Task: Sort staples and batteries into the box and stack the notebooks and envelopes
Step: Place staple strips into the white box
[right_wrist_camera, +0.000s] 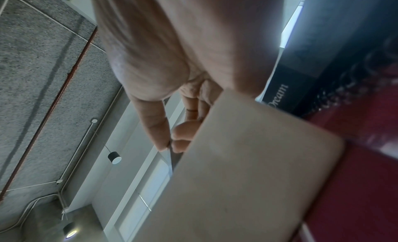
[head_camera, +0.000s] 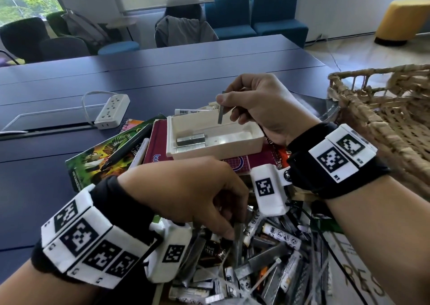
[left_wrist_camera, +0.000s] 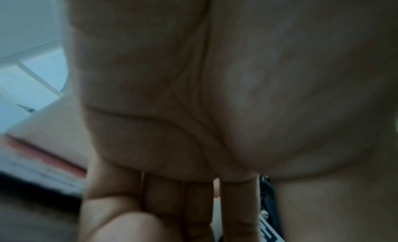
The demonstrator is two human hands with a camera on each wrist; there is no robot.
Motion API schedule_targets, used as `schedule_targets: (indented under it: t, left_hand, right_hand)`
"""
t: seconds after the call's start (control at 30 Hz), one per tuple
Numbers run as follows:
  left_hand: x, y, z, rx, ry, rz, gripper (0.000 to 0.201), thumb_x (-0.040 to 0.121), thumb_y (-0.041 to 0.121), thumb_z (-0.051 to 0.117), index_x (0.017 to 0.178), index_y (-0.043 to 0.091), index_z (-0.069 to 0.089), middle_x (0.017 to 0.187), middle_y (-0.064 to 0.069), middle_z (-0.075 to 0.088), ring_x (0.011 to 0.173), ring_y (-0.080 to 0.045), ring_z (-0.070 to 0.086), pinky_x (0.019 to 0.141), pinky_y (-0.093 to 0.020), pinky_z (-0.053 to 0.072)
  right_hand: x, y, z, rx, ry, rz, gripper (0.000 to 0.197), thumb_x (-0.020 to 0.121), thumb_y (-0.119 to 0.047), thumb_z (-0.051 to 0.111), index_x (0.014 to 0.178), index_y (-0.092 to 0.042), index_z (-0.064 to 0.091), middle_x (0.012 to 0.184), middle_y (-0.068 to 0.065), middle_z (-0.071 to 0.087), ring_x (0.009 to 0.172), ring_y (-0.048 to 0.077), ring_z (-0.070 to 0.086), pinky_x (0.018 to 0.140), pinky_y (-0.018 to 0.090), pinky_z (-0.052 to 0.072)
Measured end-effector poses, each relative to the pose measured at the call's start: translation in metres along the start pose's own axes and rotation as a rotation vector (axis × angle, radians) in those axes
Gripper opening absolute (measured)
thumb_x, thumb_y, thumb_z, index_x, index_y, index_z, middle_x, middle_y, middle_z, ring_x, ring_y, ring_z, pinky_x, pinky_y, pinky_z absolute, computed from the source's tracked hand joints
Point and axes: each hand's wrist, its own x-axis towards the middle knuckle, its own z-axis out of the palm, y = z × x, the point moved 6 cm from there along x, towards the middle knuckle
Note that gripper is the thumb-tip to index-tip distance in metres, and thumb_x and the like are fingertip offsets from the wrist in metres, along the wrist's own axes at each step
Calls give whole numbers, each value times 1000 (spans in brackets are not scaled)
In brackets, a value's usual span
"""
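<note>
A cream box sits on a maroon notebook and holds stacked staple strips. My right hand hovers over the box and pinches a grey staple strip that hangs upright; the same staple strip shows at the fingertips in the right wrist view, beside the box wall. My left hand reaches down into a pile of batteries and staple strips and pinches an upright staple strip. The left wrist view shows only my left palm.
A green illustrated notebook with a black pen on it lies left of the box. A white power strip sits further back. A woven basket stands at the right. A battery lies behind the box.
</note>
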Motion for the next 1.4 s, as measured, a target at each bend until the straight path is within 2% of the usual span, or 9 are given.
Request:
schedule_targets:
  t: [0.27,0.47,0.57,0.7,0.9,1.03,1.13,1.23,1.4]
  left_hand:
    - [5,2,6,-29,-26,54,13,83,21,85,87,18,73,70,11,69,59,2,59,55,-10,41]
    - [1,-1,0,-99,-23,99,9,87,21,82,89,19,73,81,4,75,71,-12,71,70,-39,60]
    - [-2,-6,-8,-205,9,104,10,88,15,81,90,10,72,81,-7,75,70,-20,72,69,-34,61]
    - [-8,-9,-20,-204,76,131,10,88,17,80,88,12,72,76,-5,72,69,-19,70,68,-33,58]
    - [-17,-11,-39,-330,275,218,9,87,8,79,87,6,70,75,-7,70,67,-17,64,64,-26,51]
    - [-25,-26,-63,-478,568,256,14,88,1,72,99,-3,63,81,-18,68,72,-23,69,63,-24,54]
    - [-34,-46,-79,-468,815,200,15,92,4,71,107,7,72,86,-11,73,77,-24,72,63,-27,55]
    - [-41,-66,-88,-369,981,86,12,92,5,72,99,12,78,83,-6,76,70,-14,68,60,-24,53]
    - [-36,-82,-88,-196,1003,-56,8,87,11,79,91,19,80,79,4,77,65,-9,67,67,-30,56]
  right_hand:
    - [1,1,0,8,-3,2,14,89,-12,78,90,-2,68,75,10,73,58,12,60,53,21,47]
    - [2,2,0,0,-7,3,14,89,-13,78,88,-4,67,74,9,73,58,12,60,53,21,47]
    - [1,2,0,1,-8,2,14,89,-13,77,88,-4,67,75,10,73,58,12,60,53,20,47]
    - [1,1,1,4,-8,1,13,89,-12,78,87,-4,67,75,11,73,58,11,60,52,20,47]
    - [2,1,2,5,2,-3,14,88,-11,78,88,-3,67,71,10,71,55,11,59,50,19,46]
    - [3,0,3,13,-3,-3,17,88,-11,78,94,1,67,70,8,70,56,11,59,52,19,47]
    - [4,2,2,15,-22,4,24,88,-12,79,98,5,67,75,12,72,57,11,59,54,20,49]
    - [5,3,1,18,-25,4,23,87,-12,79,99,4,66,78,14,72,56,11,59,53,20,50]
    - [6,4,2,-5,-55,-17,24,92,-11,75,113,-11,64,75,10,75,56,11,59,53,20,49]
